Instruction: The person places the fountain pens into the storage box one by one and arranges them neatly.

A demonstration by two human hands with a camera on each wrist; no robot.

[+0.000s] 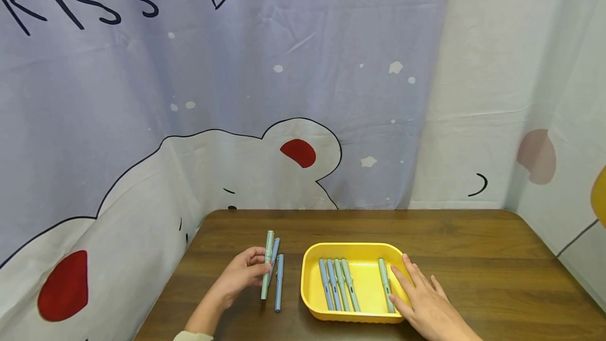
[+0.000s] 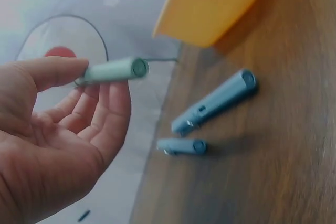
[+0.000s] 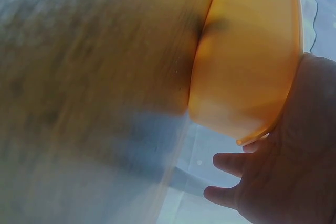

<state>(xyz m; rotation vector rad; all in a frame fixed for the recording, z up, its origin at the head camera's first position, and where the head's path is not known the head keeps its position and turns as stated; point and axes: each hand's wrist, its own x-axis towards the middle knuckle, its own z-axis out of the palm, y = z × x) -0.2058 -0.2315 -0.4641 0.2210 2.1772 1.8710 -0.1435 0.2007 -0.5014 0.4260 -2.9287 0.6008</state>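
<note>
My left hand (image 1: 243, 272) pinches a light green pen (image 1: 267, 272) between thumb and fingers, lifted over the table in the left wrist view. Just right of it, two blue pens (image 1: 279, 284) lie on the wood. A yellow tray (image 1: 350, 318) stands to the right. Inside, at its left, blue pens (image 1: 333, 284) and green pens (image 1: 347, 284) lie side by side; one more green pen (image 1: 385, 280) lies apart near the right wall. My right hand (image 1: 428, 301) rests over the tray's right rim with fingers spread, its thumb and index fingertips close to that pen.
The brown wooden table (image 1: 473, 257) carries the tray and pens. Behind it and along both sides hangs a printed curtain (image 1: 360, 93) with cartoon shapes, meeting the table's far edge.
</note>
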